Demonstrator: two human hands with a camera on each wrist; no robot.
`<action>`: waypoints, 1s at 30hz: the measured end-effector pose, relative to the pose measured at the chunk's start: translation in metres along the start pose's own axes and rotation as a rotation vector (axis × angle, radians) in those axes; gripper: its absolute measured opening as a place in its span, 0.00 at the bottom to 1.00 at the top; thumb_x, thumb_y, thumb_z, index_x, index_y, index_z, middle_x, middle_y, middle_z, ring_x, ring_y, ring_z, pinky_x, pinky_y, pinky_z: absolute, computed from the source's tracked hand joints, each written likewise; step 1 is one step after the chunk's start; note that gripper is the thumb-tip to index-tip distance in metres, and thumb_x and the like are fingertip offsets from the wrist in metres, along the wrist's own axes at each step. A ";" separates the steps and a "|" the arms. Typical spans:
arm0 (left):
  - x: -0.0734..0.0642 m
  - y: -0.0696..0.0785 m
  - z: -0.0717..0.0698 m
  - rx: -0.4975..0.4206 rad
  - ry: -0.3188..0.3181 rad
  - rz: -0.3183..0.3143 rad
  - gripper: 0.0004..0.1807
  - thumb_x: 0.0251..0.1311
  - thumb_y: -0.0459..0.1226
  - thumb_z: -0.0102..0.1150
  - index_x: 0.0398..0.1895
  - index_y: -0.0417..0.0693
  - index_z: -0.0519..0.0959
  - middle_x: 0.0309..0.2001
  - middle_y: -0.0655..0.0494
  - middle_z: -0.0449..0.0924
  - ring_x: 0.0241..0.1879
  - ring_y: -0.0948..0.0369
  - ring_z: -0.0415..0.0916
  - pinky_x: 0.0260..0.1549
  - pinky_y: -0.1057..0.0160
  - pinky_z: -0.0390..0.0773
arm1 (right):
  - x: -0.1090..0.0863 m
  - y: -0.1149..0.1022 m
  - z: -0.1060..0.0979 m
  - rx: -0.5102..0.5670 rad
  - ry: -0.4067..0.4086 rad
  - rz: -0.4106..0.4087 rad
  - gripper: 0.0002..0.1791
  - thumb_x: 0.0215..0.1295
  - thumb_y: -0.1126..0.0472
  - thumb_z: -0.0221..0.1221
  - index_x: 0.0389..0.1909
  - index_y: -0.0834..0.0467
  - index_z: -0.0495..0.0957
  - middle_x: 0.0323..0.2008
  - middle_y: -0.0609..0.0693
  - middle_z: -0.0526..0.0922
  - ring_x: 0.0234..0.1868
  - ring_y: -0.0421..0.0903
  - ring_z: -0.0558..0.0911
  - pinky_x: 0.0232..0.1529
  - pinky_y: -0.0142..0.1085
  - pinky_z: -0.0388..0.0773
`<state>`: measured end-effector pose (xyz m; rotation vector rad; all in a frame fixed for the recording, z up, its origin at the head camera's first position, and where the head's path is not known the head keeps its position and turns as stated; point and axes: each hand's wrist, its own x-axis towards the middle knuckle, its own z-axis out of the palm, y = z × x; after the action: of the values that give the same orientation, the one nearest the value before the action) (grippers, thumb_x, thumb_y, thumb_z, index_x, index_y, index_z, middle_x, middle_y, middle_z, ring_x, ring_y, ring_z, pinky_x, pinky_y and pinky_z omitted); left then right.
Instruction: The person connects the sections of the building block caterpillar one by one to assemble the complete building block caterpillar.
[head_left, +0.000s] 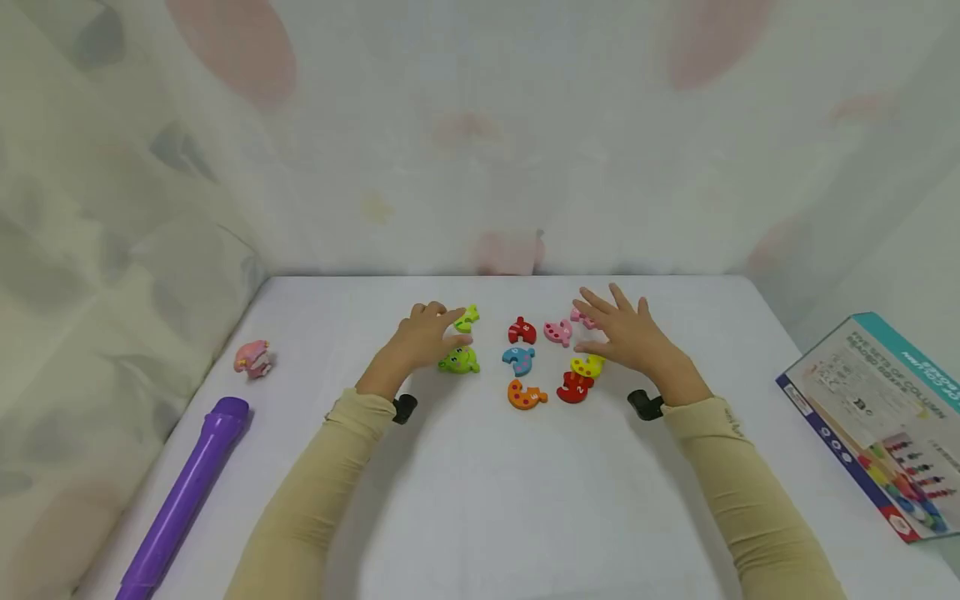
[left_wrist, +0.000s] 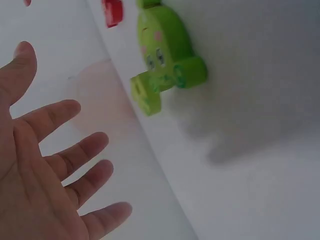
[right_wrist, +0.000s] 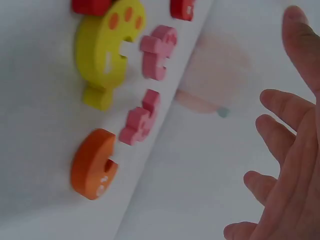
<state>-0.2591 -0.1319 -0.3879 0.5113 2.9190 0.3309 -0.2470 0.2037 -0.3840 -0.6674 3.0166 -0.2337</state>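
Observation:
My left hand (head_left: 423,335) hovers with spread fingers beside a green piece with a smiling face (head_left: 460,361) and a yellow-green piece (head_left: 467,318). In the left wrist view that hand's fingers are apart and hold nothing. My right hand (head_left: 626,333) is raised, fingers fanned out, over the right end of the colourful curved pieces. Near it are a yellow spotted piece (head_left: 587,367) touching a red piece (head_left: 574,387), and two pink pieces, one (head_left: 557,332) plainly seen. The right wrist view shows an orange piece (right_wrist: 92,165) close to the pink ones.
Between the hands lie another red piece (head_left: 522,330), a blue piece (head_left: 519,360) and an orange spotted piece (head_left: 525,395). A purple tube (head_left: 187,487) and a pink figurine (head_left: 252,358) are at left. A printed box (head_left: 877,417) stands at right.

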 end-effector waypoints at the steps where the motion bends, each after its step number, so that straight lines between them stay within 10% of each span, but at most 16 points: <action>1: 0.002 0.000 0.003 0.001 -0.013 -0.007 0.36 0.61 0.59 0.46 0.70 0.56 0.58 0.63 0.43 0.59 0.61 0.44 0.54 0.54 0.42 0.62 | 0.001 -0.001 0.003 0.000 -0.009 -0.008 0.45 0.54 0.35 0.56 0.70 0.49 0.54 0.72 0.51 0.48 0.70 0.64 0.40 0.57 0.70 0.37; 16: 0.015 0.005 0.031 0.058 -0.076 -0.121 0.35 0.51 0.53 0.62 0.61 0.47 0.70 0.51 0.47 0.70 0.47 0.50 0.71 0.42 0.51 0.74 | -0.010 -0.019 0.036 0.015 -0.129 -0.153 0.35 0.43 0.44 0.69 0.55 0.51 0.76 0.58 0.51 0.74 0.65 0.60 0.58 0.59 0.65 0.50; 30: 0.014 -0.005 0.036 -0.232 -0.061 -0.124 0.32 0.46 0.41 0.69 0.57 0.43 0.72 0.50 0.49 0.75 0.50 0.54 0.71 0.51 0.55 0.69 | -0.025 -0.021 0.048 -0.030 -0.087 -0.235 0.22 0.48 0.55 0.69 0.48 0.48 0.79 0.50 0.49 0.78 0.62 0.57 0.63 0.58 0.58 0.60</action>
<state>-0.2670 -0.1252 -0.4255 0.2988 2.7879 0.6147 -0.2119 0.1890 -0.4275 -1.0079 2.8617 -0.1625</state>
